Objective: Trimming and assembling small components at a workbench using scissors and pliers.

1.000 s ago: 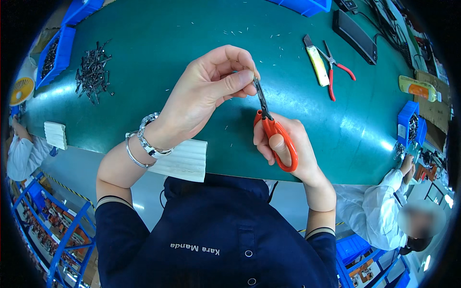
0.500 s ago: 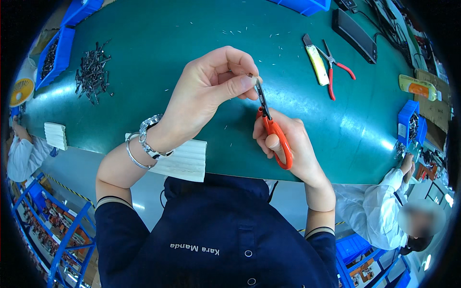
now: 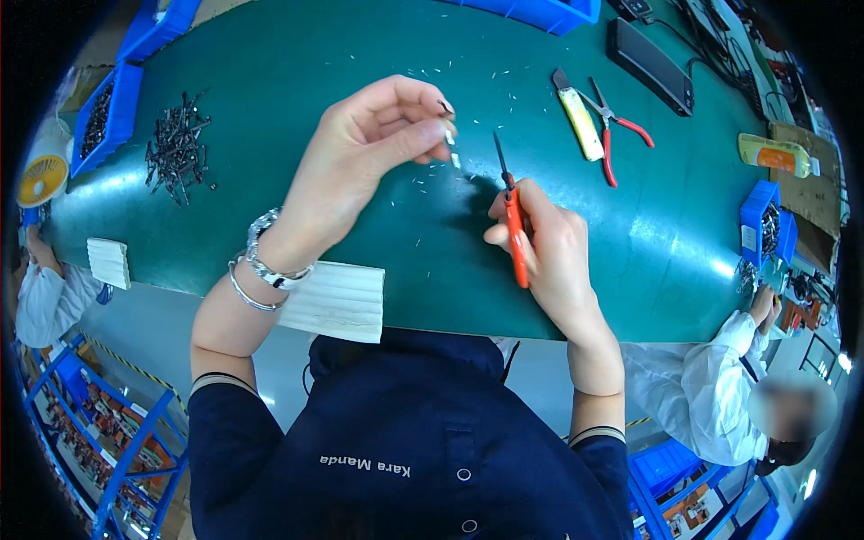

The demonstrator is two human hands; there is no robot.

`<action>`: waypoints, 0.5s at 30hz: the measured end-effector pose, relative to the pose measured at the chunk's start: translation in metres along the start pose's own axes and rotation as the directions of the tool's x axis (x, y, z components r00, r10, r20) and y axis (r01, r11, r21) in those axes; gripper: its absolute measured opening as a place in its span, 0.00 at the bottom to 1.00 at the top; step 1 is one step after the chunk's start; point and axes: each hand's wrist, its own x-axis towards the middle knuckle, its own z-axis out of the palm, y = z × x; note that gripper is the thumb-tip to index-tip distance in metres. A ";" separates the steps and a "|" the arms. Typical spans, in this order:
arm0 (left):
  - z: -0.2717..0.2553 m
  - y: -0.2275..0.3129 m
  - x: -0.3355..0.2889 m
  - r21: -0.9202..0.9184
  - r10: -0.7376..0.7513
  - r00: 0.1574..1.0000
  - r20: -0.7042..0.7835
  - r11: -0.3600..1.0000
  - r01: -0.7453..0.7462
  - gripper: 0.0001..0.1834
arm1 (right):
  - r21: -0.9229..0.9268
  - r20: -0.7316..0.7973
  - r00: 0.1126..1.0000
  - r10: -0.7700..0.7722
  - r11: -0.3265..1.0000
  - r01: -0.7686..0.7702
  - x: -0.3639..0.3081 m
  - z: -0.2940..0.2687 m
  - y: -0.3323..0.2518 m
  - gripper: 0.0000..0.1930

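My left hand (image 3: 373,139) is closed in a pinch around a small, thin part (image 3: 453,148), dark at the top and white below. Most of that part is hidden behind thumb and fingers. To its right, my right hand (image 3: 553,247) grips red-handled scissors (image 3: 516,229), their dark blades pointing up and away from me. A gap separates the blades from the small part. Beneath both hands, tiny white scraps (image 3: 421,180) lie scattered on the green table (image 3: 315,108).
A heap of small black parts (image 3: 177,148) lies left, beside a blue bin (image 3: 108,117). Far right are a yellow utility knife (image 3: 580,121), red-handled pliers (image 3: 608,130) and a black box (image 3: 650,67). A white ridged pad (image 3: 337,301) lies by the near edge. Co-workers sit at both sides.
My hands have drawn apart: the left moved up and left with the small part, while the scissors came away from it and turned more upright. White material now shows below my left fingers.
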 end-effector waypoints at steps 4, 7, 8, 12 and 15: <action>-0.031 0.018 -0.013 0.243 0.145 0.977 -0.158 0.964 -0.104 0.10 | -0.295 -0.117 0.989 -0.095 0.954 0.057 0.006 -0.004 -0.010 0.25; -0.078 0.025 -0.033 0.583 0.300 0.891 -0.340 0.811 -0.050 0.09 | -0.373 -0.182 0.965 -0.190 0.921 0.111 0.006 -0.005 -0.005 0.25; -0.095 0.026 -0.040 0.672 0.379 0.842 -0.385 0.740 -0.026 0.10 | -0.372 -0.191 0.963 -0.191 0.922 0.109 0.006 -0.006 -0.006 0.25; -0.154 0.028 -0.069 0.881 0.479 0.748 -0.460 0.353 0.315 0.10 | -0.468 -0.185 0.962 -0.202 0.879 0.094 0.002 -0.008 -0.013 0.26; -0.146 0.030 -0.069 0.903 0.682 0.716 -0.148 -0.203 0.380 0.09 | -0.512 -0.196 0.959 -0.203 0.856 0.076 0.003 -0.006 -0.015 0.26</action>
